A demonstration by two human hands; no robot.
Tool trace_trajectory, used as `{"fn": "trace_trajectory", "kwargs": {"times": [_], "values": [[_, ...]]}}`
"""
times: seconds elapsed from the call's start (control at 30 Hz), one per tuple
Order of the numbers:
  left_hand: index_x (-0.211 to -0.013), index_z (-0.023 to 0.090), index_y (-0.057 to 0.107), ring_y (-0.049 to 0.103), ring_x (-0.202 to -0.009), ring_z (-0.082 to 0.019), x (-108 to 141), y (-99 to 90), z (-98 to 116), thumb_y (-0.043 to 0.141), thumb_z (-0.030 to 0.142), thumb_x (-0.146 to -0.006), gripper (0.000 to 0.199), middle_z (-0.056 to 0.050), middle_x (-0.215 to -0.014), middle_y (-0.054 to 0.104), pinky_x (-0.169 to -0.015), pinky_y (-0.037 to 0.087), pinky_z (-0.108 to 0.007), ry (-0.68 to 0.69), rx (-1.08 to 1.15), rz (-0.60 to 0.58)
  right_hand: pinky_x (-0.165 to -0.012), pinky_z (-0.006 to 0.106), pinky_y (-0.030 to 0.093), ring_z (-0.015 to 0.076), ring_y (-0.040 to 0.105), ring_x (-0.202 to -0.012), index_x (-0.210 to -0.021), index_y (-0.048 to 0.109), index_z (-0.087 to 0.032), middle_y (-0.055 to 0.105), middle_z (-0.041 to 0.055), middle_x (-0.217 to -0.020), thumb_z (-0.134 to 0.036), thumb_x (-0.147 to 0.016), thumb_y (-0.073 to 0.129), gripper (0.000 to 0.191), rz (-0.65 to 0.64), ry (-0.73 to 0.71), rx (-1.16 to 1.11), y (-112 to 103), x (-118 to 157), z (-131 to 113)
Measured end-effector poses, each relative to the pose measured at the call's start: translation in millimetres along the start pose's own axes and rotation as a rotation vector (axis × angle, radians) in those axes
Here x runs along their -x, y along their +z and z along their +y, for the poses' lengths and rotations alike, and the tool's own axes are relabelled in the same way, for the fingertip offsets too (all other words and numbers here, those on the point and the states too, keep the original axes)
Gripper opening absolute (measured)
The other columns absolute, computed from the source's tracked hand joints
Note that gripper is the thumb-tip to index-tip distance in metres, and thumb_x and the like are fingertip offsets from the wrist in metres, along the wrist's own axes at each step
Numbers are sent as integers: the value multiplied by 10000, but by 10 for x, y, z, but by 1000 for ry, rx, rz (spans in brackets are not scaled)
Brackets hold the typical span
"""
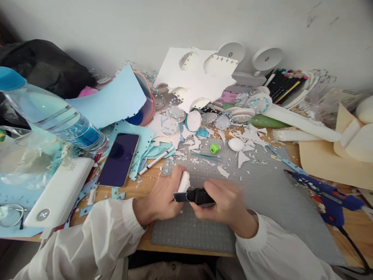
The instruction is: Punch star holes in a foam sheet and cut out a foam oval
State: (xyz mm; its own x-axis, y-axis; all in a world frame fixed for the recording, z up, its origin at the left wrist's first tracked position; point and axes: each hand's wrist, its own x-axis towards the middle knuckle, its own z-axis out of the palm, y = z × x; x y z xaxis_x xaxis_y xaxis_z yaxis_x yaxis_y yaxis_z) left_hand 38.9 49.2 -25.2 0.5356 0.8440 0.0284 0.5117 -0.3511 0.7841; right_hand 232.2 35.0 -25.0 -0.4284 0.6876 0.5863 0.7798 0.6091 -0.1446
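Note:
My left hand (164,192) is closed around a small white foam piece (183,182) with a rough edge, just above the grey cutting mat (195,235). In my right hand (223,202) is a black utility knife (199,196), its blade pointing left across the lower part of the piece. Whether the blade touches the foam I cannot tell. White scraps (243,158) and a white egg-shaped piece (236,144) lie on the mat beyond my hands, near a small bright green object (215,148).
At left are a phone (119,159), a white power bank (60,190) and a tilted water bottle (55,112). A blue glue gun (326,194) with a black cord lies at right. White foam discs (194,120) and a cut white sheet (201,79) crowd the back.

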Motion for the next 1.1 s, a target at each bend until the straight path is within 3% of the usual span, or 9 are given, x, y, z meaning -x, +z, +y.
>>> {"fn": "trace_trajectory", "kwargs": {"times": [0.17,0.43,0.73,0.93,1.1], "values": [[-995,214,340,421,-595,-167,15,-7,-25,414,241,-811,200,10,-749,471,-578,334,-298,41,99,-34,-488,280,283,109,432,-447,-548,412,-214,453,-32,-467,-459,-786,591,386,1,8,-8,19,10,53],[-988,223,324,408,-547,-159,1,28,18,403,275,-837,178,28,-709,465,-528,269,-281,104,67,-31,-479,275,292,113,431,-437,-547,433,-216,454,-23,-458,-470,-803,554,381,29,-18,-35,-8,-2,-40],[-1055,206,357,441,-648,-181,48,-22,-1,382,169,-810,249,4,-779,456,-632,347,-321,43,124,-3,-471,270,278,107,433,-431,-566,446,-209,457,-32,-461,-476,-840,544,396,18,28,-33,20,34,111],[-990,216,346,414,-604,-175,20,9,-12,423,230,-794,211,7,-752,459,-582,329,-309,118,87,-29,-483,267,295,108,444,-436,-553,441,-210,472,-27,-467,-442,-817,551,368,7,19,-106,26,0,-4],[-1016,210,348,453,-670,-188,36,-18,-1,409,183,-769,256,-21,-822,472,-628,375,-331,147,41,43,-458,250,285,100,434,-414,-566,465,-203,467,-31,-454,-453,-845,533,381,20,83,-85,20,17,138]]}}
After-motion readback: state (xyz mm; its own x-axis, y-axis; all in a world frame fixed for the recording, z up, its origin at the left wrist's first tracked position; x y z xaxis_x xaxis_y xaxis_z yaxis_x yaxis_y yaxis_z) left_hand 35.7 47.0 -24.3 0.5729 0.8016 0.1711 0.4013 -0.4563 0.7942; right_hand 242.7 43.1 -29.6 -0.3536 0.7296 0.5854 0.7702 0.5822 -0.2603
